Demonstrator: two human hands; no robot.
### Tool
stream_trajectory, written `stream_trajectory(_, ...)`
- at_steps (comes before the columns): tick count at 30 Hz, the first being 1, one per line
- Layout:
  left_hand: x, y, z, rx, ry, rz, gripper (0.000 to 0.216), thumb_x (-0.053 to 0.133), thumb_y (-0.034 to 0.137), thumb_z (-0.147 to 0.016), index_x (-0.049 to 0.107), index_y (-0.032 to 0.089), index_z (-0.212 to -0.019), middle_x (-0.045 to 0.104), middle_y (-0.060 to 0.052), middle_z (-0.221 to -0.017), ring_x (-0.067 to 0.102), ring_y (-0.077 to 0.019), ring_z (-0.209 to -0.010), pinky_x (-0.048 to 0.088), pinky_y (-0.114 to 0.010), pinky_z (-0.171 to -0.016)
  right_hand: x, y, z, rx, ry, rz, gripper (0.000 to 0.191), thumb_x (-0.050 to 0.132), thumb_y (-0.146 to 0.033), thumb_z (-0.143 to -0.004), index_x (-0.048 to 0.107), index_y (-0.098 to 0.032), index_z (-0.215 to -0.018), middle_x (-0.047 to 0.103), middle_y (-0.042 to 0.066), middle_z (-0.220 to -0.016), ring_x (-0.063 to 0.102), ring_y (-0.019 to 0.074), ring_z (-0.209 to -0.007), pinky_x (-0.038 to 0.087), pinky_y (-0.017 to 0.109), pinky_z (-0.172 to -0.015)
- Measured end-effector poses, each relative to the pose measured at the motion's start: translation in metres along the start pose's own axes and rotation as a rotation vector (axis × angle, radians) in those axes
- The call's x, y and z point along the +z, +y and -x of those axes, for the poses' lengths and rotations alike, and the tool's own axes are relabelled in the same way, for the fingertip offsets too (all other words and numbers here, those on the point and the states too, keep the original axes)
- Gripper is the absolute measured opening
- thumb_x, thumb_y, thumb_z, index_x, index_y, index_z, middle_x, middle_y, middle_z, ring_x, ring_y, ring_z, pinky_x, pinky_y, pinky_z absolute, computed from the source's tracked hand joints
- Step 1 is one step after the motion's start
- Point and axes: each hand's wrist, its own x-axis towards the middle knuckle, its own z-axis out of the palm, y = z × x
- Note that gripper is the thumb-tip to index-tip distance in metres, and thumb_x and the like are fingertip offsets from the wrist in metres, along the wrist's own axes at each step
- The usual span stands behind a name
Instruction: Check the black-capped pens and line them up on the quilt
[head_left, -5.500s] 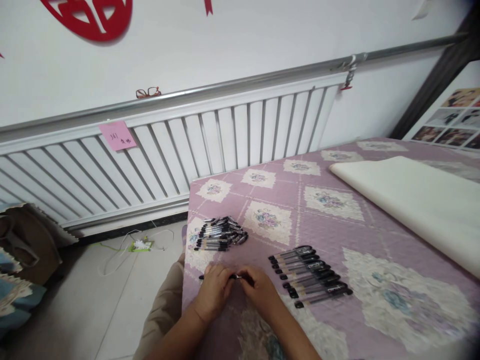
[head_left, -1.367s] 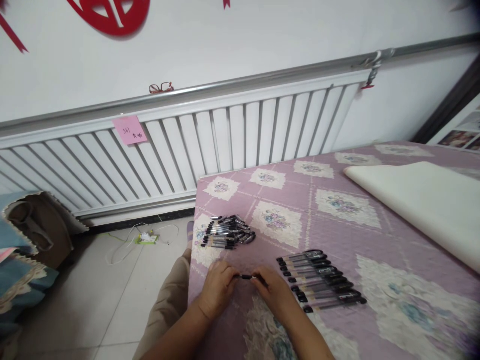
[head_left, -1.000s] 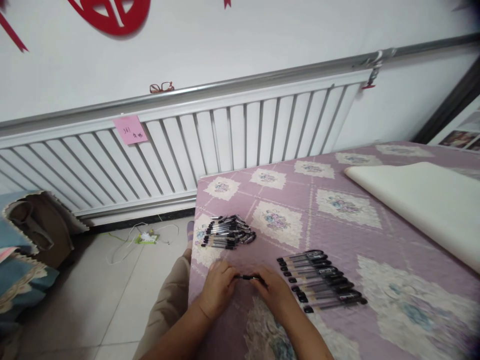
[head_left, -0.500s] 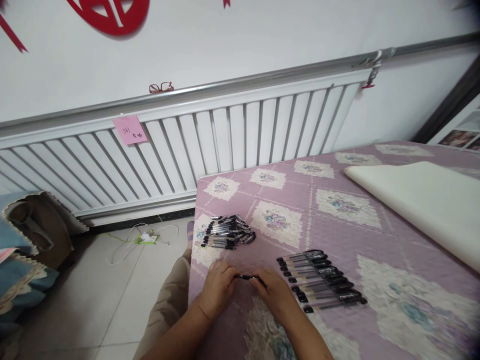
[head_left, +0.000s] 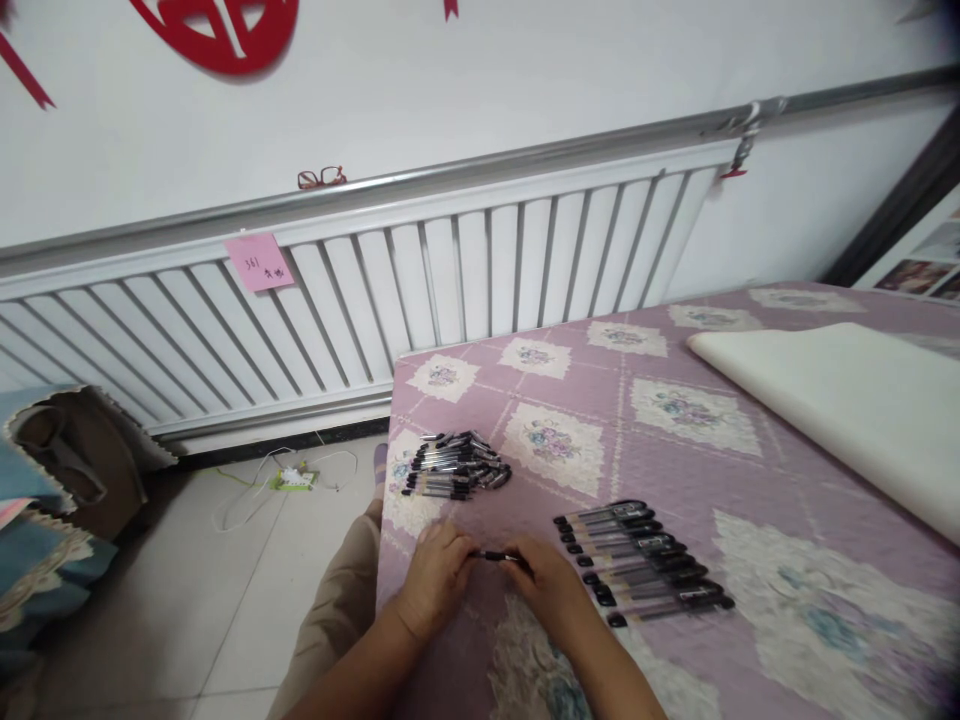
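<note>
**Both hands working one black pen at the near edge**

The left hand (head_left: 439,575) and the right hand (head_left: 551,585) are meeting over the purple quilted bed cover (head_left: 675,460), each closing its fingertips on one end of a single pen (head_left: 496,556). Both hands are curled tight around it, so only a short dark stretch is showing between them. The pen is lying just above the cover, close to the near edge, between the pile (head_left: 454,467) of loose pens further back and the row (head_left: 645,565) laid side by side to the right.

Its long axis is running left to right, roughly level, parallel to the pens in the row. Which end is the tip I cannot tell; the fingers are hiding both ends.

Judging by the grip, the step in hand looks like pressing or pulling the two parts of the pen along its length. The next move would seem to call for keeping the push straight along that axis so the parts seat squarely.
</note>
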Motion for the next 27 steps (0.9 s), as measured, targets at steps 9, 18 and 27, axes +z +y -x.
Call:
stream_trajectory(9,0.002,-0.004,0.000,-0.085,0.061,0.066,0.015,0.048,0.016,-0.085,0.061,0.020,-0.093,0.061,-0.004,-0.088,0.054,-0.0208,-0.086,0.042,-0.037,-0.080,0.003,0.003,-0.002,-0.023,0.141,-0.072,0.021,0.050,-0.027,-0.084,0.062,-0.021,-0.101,0.068,0.006,-0.095,0.062,0.0211,-0.089,0.048,0.034,-0.080)
stream_trajectory(18,0.007,-0.008,-0.015,-0.197,0.107,0.162,0.020,0.043,0.018,-0.088,0.059,0.019,-0.100,0.062,-0.004,-0.093,0.056,-0.0174,-0.088,0.045,-0.032,-0.081,0.006,0.005,-0.004,-0.006,0.112,-0.021,0.018,0.047,-0.025,-0.085,0.064,-0.021,-0.090,0.069,0.006,-0.089,0.062,0.0212,-0.086,0.048,0.034,-0.079)
stream_trajectory(27,0.008,0.019,-0.097,-0.272,-0.199,-0.221,0.014,0.047,0.023,-0.089,0.060,0.019,-0.094,0.061,-0.006,-0.097,0.059,-0.0186,-0.090,0.045,-0.029,-0.080,0.001,0.001,-0.004,-0.003,0.085,0.029,0.017,0.046,-0.020,-0.082,0.064,-0.021,-0.084,0.068,0.006,-0.084,0.060,0.0217,-0.082,0.047,0.035,-0.074)
